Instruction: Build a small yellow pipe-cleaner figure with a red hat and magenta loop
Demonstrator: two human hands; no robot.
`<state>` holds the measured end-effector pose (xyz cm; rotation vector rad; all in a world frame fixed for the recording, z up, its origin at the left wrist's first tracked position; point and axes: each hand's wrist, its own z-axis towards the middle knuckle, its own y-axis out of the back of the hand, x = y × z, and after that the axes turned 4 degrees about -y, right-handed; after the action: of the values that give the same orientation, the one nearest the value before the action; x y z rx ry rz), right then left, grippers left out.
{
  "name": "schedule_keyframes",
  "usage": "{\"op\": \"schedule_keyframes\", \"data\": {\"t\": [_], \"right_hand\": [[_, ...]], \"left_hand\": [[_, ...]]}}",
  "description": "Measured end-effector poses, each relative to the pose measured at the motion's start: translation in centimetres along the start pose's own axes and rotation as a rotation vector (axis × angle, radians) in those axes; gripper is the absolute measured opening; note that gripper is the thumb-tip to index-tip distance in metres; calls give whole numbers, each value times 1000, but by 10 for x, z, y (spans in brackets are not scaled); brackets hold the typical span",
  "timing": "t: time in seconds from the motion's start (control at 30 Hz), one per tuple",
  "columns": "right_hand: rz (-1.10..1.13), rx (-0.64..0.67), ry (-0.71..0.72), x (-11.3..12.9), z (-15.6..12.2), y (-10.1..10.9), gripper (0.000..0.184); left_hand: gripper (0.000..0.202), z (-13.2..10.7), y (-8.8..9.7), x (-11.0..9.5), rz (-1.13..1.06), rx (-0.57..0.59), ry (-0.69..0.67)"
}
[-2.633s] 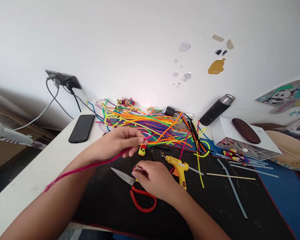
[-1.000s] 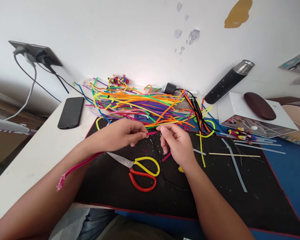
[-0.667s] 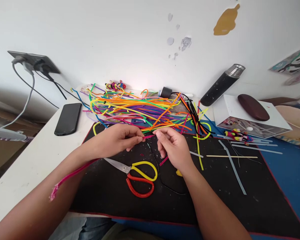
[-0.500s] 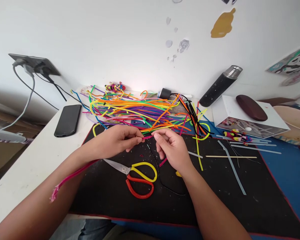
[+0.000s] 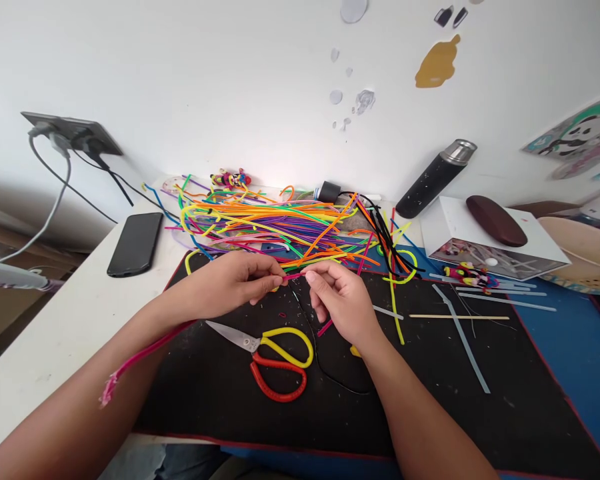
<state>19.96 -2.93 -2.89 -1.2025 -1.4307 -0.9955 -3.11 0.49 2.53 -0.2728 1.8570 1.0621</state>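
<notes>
Thumb and fingertips of my left hand (image 5: 240,283) pinch a pink pipe cleaner (image 5: 296,275). My right hand (image 5: 343,300) pinches it just to the right, leaving a short stretch showing between them. A pink strand with a frayed end (image 5: 130,365) trails over my left forearm; whether it is the same piece is hidden by the hand. Below the hands, scissors (image 5: 251,345) with one yellow and one red handle lie on the black mat (image 5: 350,427). A thin black cord (image 5: 325,377) curves down beside them.
A heap of coloured pipe cleaners (image 5: 280,223) lies behind the hands. At left are a phone (image 5: 135,245) and a wall socket (image 5: 73,130). To the right stand a black flask (image 5: 435,180) and a white box (image 5: 495,250), with clear sticks (image 5: 465,343) and a wooden stick (image 5: 460,317) nearby.
The view has tilted slightly upward and shifted. Both hands keep their pinch on the pink pipe cleaner, with barely any movement of the fingers.
</notes>
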Motion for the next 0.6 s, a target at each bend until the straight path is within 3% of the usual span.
{"op": "schedule_keyframes", "data": {"t": [0.4, 0.6], "right_hand": [[-100, -42, 52, -3, -2, -3, 31], [-105, -24, 59, -4, -4, -5, 28]], "left_hand": [[35, -1, -1, 3, -46, 55, -18], [31, 0, -4, 3, -23, 14, 8]]}}
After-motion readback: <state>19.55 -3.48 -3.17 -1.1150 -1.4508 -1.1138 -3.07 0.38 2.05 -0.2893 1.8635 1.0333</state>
